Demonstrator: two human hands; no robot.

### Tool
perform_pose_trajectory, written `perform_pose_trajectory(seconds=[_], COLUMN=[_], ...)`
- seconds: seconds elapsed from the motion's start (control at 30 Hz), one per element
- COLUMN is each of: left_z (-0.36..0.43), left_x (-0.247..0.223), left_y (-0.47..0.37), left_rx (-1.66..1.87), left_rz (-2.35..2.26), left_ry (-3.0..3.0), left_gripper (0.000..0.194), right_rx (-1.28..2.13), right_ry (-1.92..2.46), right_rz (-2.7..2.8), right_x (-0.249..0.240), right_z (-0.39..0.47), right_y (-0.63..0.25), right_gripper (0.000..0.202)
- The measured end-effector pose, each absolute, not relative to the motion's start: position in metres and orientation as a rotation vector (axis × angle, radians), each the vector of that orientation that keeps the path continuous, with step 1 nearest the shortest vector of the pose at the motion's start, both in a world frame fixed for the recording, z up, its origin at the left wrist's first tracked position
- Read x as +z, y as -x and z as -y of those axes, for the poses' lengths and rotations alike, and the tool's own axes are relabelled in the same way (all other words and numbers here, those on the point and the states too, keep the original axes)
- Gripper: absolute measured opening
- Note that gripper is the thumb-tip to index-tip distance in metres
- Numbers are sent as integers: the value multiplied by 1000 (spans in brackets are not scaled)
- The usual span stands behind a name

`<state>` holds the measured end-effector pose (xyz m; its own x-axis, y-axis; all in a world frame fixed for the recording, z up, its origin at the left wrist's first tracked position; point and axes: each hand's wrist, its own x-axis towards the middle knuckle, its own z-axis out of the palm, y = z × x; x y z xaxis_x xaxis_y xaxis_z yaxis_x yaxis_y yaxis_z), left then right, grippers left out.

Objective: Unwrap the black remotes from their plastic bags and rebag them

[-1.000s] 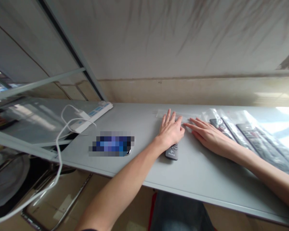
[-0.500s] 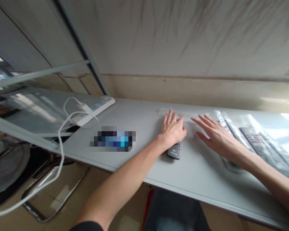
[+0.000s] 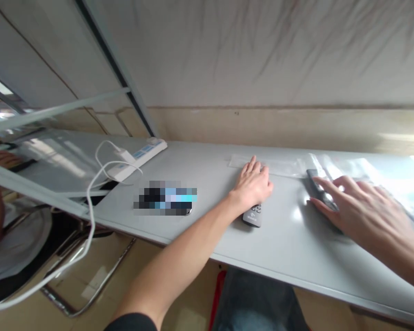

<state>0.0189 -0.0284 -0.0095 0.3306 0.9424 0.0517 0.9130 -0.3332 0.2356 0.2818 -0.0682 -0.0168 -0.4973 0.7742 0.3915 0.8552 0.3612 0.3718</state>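
Observation:
My left hand (image 3: pixel 251 186) lies palm down over a dark grey remote control (image 3: pixel 252 217) on the table. Its fingers stretch towards the wall, hiding the remote's far part; only the near end with a few buttons shows. Farther right, my right hand (image 3: pixel 362 209) is over another dark remote control (image 3: pixel 312 177), which appears to be in clear plastic. The index finger reaches across this remote and the thumb points to its left side, with a gap between them. The other fingers are partly bent. A clear plastic wrapper (image 3: pixel 286 168) lies flat behind my left hand.
More clear plastic (image 3: pixel 360 165) lies beyond my right hand. On the left are a blurred-out device (image 3: pixel 165 198), a white power strip (image 3: pixel 138 161) and a trailing white cable (image 3: pixel 89 220). A metal frame (image 3: pixel 134 105) divides the table; another person's hand (image 3: pixel 3 158) shows beyond it.
My right hand has moved right, back over the wrapped remotes, and its fingers have bent. The fingers of my left hand have drawn closer together; the remote under it stays in place.

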Motion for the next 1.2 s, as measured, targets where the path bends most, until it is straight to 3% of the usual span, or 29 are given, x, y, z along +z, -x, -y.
perform_pose_trajectory(seconds=[0.5,0.63,0.8,0.9,1.0,1.1,1.2], left_z=[25,28,32,29,22,18,18], left_x=[-12,-8,-3,-4,-4,-1,-1], left_y=[-14,-15,-16,-18,-20,-22,-23], left_rx=[269,261,317,430,793,1099,1047], left_rz=[-1595,-1580,-1552,-1555,-1485,-1051,-626], left_ry=[-2399,-2391,-2452,-2423,-2190,-1730,-1384], left_gripper=[58,58,42,37,39,48,58], right_rx=[-431,-327,-428,-604,-577,-484,-434], right_ry=[1952,2026,2054,1897,1534,1208,1009], right_rz=[2432,2388,2239,2181,2233,2352,2547], right_x=[5,29,82,96,80,48,20], right_z=[61,65,84,82,63,38,21], right_y=[-243,-251,-266,-254,-235,-225,-230], right_gripper=[55,54,55,64,66,64,59])
